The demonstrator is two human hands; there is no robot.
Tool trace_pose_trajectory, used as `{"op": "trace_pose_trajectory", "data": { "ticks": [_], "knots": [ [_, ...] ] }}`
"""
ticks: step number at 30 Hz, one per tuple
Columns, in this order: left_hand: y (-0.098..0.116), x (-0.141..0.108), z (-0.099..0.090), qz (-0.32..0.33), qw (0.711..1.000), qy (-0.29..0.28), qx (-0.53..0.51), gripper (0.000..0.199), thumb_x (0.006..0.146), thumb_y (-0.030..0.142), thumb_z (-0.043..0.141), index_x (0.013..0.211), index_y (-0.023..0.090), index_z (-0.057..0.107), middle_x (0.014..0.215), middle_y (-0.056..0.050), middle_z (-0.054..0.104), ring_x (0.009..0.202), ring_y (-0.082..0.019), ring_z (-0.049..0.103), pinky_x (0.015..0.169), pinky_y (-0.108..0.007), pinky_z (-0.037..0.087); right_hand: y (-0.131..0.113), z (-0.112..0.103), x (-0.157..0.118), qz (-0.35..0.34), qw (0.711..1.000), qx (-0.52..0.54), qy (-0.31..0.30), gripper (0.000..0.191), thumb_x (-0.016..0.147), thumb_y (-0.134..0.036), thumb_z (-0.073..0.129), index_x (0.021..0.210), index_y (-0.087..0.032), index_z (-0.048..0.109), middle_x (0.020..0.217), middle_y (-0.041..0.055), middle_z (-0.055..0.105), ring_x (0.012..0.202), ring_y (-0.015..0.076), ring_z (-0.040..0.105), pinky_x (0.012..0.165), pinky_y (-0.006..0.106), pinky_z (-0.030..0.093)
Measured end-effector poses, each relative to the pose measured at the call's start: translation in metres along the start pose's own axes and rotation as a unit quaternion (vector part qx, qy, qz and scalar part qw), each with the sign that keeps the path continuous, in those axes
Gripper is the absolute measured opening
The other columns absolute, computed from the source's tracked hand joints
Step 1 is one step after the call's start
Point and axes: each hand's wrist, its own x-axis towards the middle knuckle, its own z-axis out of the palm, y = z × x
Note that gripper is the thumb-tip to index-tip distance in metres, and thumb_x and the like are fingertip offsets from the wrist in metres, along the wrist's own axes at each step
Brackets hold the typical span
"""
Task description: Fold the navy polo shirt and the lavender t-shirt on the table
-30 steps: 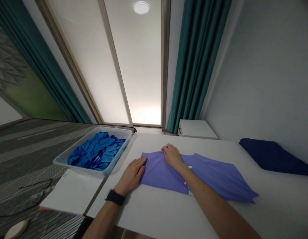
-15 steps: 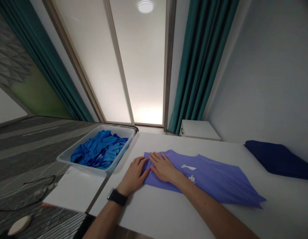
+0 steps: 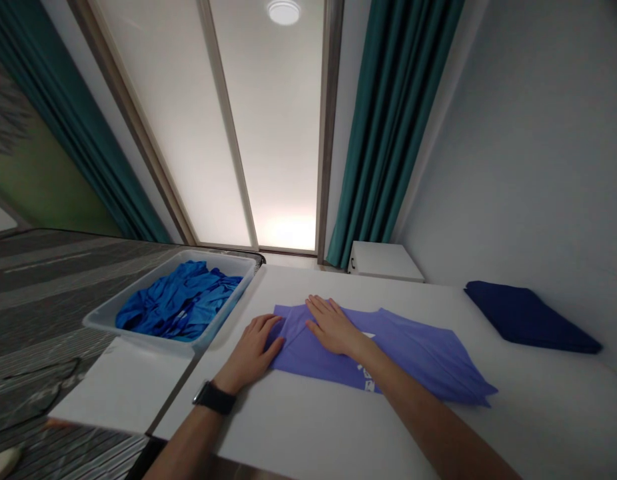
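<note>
A purple shirt with white print lies flat and lengthwise on the white table. My left hand, with a black watch on its wrist, rests at the shirt's left end, thumb and fingers apart. On the upper part of the cloth, a little to the right, my right hand lies flat with its fingers stretched out. Its forearm crosses over the shirt and hides part of the print.
Left of the table stands a clear plastic bin with crumpled blue clothes inside. A folded navy cloth lies at the table's right side. Beyond the far edge is a white cabinet.
My right hand has slid to the right over the shirt, away from my left hand, and small creases show between them. The whole view has shifted slightly.
</note>
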Motion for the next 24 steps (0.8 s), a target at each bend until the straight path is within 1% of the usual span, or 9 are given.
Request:
{"op": "trace_pose_trajectory", "data": {
  "ticks": [3,6,9,12,15,17,20,22,24],
  "knots": [
    [-0.002,0.000,-0.001,0.005,1.000,-0.001,0.008,0.040,0.096,0.041,0.047,0.129,0.022,0.057,0.129,-0.012,0.058,0.119,-0.028,0.053,0.104,-0.048,0.044,0.018,-0.007,-0.026,0.005,1.000,-0.016,-0.009,0.055,0.101,-0.038,0.029,0.151,-0.015,0.032,0.157,0.0110,0.030,0.146,0.0218,0.023,0.120,0.047,0.017],
    [0.001,0.001,-0.002,0.014,0.999,0.001,0.033,0.040,0.096,0.040,0.045,0.130,0.023,0.057,0.132,-0.011,0.058,0.121,-0.028,0.053,0.105,-0.048,0.044,0.043,-0.010,-0.061,0.007,0.999,-0.035,-0.016,0.056,0.101,-0.039,0.029,0.151,-0.015,0.031,0.157,0.0110,0.029,0.146,0.0221,0.022,0.120,0.048,0.017],
    [0.015,0.005,0.000,0.040,0.997,0.004,0.067,0.042,0.097,0.037,0.044,0.136,0.024,0.053,0.139,-0.009,0.055,0.127,-0.028,0.050,0.110,-0.050,0.039,0.070,-0.012,-0.095,0.038,0.998,-0.047,-0.011,0.057,0.101,-0.043,0.028,0.152,-0.017,0.031,0.157,0.0109,0.029,0.146,0.0229,0.022,0.119,0.049,0.019],
    [0.038,0.014,0.010,0.091,0.993,-0.016,0.072,0.048,0.097,0.036,0.043,0.145,0.026,0.044,0.148,-0.006,0.048,0.135,-0.027,0.044,0.115,-0.049,0.032,0.090,-0.010,-0.117,0.072,0.996,-0.056,0.003,0.058,0.101,-0.046,0.026,0.152,-0.018,0.032,0.156,0.0109,0.032,0.146,0.0227,0.024,0.119,0.049,0.020],
    [0.056,0.024,0.028,0.125,0.988,-0.061,0.069,0.054,0.098,0.040,0.043,0.150,0.027,0.034,0.155,-0.005,0.038,0.140,-0.026,0.038,0.117,-0.047,0.029,0.096,-0.007,-0.123,0.088,0.993,-0.071,0.017,0.058,0.101,-0.047,0.027,0.151,-0.018,0.033,0.155,0.0111,0.034,0.145,0.0228,0.025,0.119,0.048,0.020],
    [0.059,0.028,0.040,0.123,0.986,-0.077,0.081,0.057,0.098,0.044,0.043,0.151,0.026,0.032,0.156,-0.007,0.034,0.142,-0.026,0.035,0.117,-0.048,0.029,0.094,-0.005,-0.121,0.093,0.992,-0.081,0.029,0.058,0.101,-0.047,0.027,0.151,-0.017,0.033,0.156,0.0110,0.034,0.145,0.0231,0.025,0.119,0.048,0.019],
    [0.053,0.028,0.050,0.110,0.985,-0.079,0.104,0.058,0.098,0.048,0.043,0.151,0.025,0.034,0.155,-0.008,0.035,0.142,-0.027,0.034,0.117,-0.050,0.028,0.088,-0.006,-0.117,0.100,0.991,-0.080,0.036,0.057,0.101,-0.045,0.028,0.150,-0.018,0.034,0.156,0.0110,0.033,0.145,0.0233,0.025,0.119,0.048,0.019],
    [0.046,0.026,0.050,0.108,0.984,-0.080,0.114,0.059,0.097,0.048,0.044,0.151,0.025,0.033,0.155,-0.008,0.035,0.142,-0.028,0.034,0.117,-0.050,0.028,0.084,-0.008,-0.115,0.099,0.992,-0.069,0.034,0.056,0.101,-0.044,0.028,0.151,-0.018,0.034,0.156,0.0111,0.033,0.145,0.0229,0.025,0.119,0.047,0.019],
    [0.038,0.025,0.046,0.110,0.984,-0.078,0.117,0.060,0.097,0.049,0.044,0.151,0.026,0.033,0.155,-0.007,0.036,0.142,-0.027,0.034,0.117,-0.050,0.028,0.081,-0.012,-0.115,0.095,0.994,-0.052,0.025,0.056,0.101,-0.042,0.028,0.151,-0.017,0.033,0.156,0.0111,0.032,0.146,0.0220,0.024,0.119,0.047,0.019]
  ]
}}
